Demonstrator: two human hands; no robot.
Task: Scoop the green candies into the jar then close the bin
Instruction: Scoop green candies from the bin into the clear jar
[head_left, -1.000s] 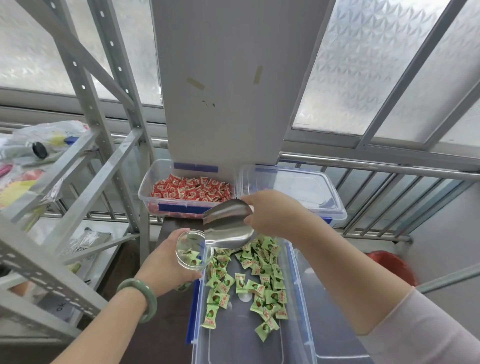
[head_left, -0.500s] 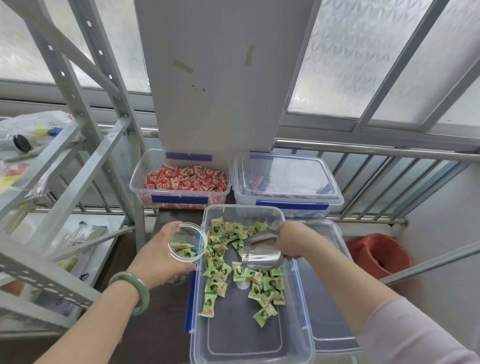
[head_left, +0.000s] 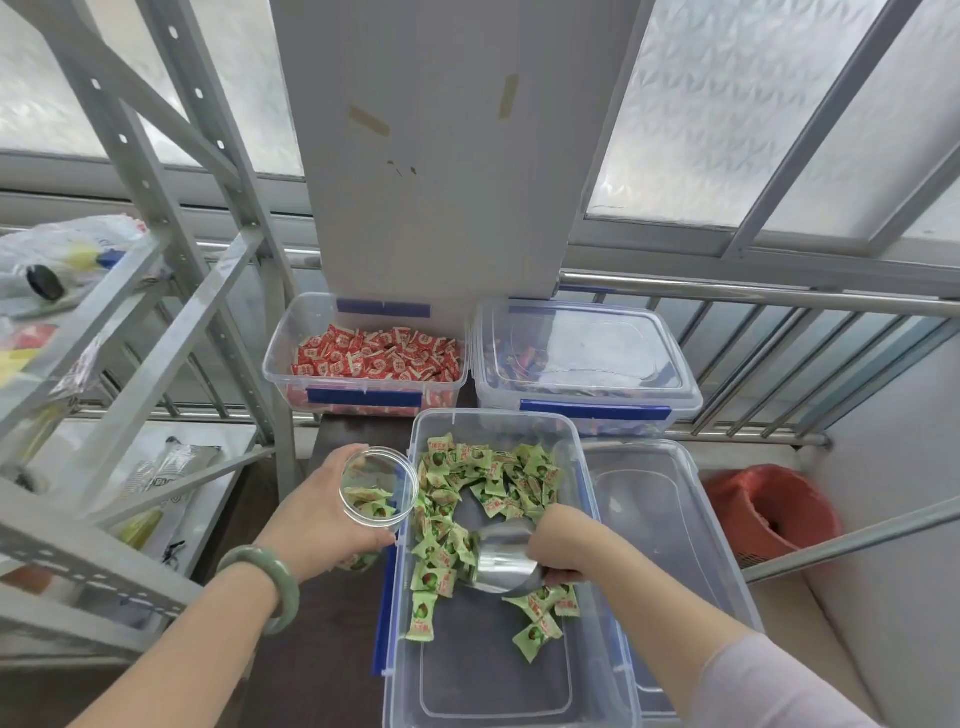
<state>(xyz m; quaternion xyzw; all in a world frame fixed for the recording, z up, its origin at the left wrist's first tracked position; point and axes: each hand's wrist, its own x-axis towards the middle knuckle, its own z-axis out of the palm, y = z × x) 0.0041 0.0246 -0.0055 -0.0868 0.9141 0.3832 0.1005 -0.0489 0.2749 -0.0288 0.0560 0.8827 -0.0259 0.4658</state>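
Observation:
A clear open bin (head_left: 587, 499) in front of me holds several green wrapped candies (head_left: 483, 478). My left hand (head_left: 317, 519) grips a clear round jar (head_left: 379, 488) just left of the bin's rim; a few green candies lie inside the jar. My right hand (head_left: 563, 545) holds a metal scoop (head_left: 504, 556) down inside the bin, with its mouth among the candies. The bin's clear lid (head_left: 670, 519) lies to the right of the bin, partly under it.
Behind the green bin stand an open bin of red candies (head_left: 374, 358) and a closed lidded bin (head_left: 582, 364). A grey metal shelf frame (head_left: 156, 291) fills the left side. A red bucket (head_left: 769, 509) sits at the right, below a metal railing (head_left: 769, 301).
The scoop has come down from the jar's mouth into the bin and moved nearer to me among the candies. The jar stays held at the left.

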